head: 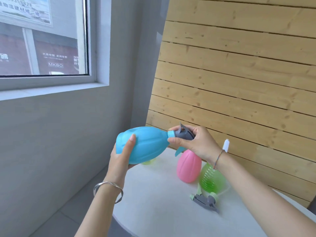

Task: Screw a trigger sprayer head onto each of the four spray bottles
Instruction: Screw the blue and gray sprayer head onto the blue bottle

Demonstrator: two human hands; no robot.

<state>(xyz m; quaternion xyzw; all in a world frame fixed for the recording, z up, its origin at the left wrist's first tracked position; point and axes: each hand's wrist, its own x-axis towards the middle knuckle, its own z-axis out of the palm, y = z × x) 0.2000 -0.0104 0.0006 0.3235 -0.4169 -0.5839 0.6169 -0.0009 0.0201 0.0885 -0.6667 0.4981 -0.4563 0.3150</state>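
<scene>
My left hand (pixel 122 156) gripped the blue bottle (pixel 145 146), tipped sideways in mid-air to steady it; my right hand (pixel 193 142) pinched the grey head (pixel 183 134) at its neck, placed for twisting. A spare head (pixel 204 200) lay below that wrist.

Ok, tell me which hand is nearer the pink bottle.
Right. The right hand, gripping the grey sprayer head, is just above the pink bottle; the left hand holds the blue bottle by its base, farther left.
</scene>
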